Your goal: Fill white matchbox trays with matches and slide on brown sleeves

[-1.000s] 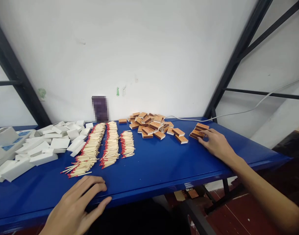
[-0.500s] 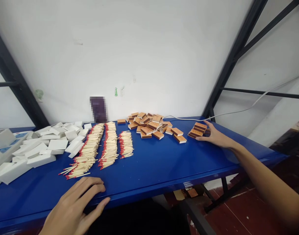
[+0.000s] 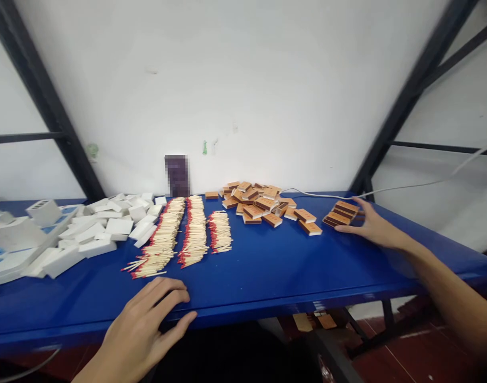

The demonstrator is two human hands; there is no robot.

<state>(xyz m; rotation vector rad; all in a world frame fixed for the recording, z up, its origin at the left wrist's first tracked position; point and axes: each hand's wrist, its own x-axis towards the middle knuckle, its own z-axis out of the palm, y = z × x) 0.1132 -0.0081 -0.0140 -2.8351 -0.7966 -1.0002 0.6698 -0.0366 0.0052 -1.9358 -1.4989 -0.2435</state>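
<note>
My left hand [image 3: 150,314] rests at the table's front edge, holding nothing, with its fingers loosely bent and the thumb apart. Just beyond it, red-tipped matches [image 3: 159,242] lie in long rows, two large and one shorter. At the right, my right hand [image 3: 373,226] spans a small row of orange-brown matchboxes [image 3: 341,214], thumb at the near end and fingers at the far side. Part of that row is hidden by the hand. A heap of more matchboxes [image 3: 263,203] lies to the left of it, with a few strays at its near right.
Small white boxes [image 3: 95,231] are piled on the left, beside a white power strip [image 3: 24,260] with plugs. A dark pixelated object [image 3: 177,175] leans on the wall. A white cable [image 3: 319,194] runs along the back of the blue table [image 3: 259,271]. Black frame posts [image 3: 406,101] flank it.
The whole view has swung a little to the left, so things appear farther right. Both hands keep nearly the same pose, my right hand still at the matchbox row.
</note>
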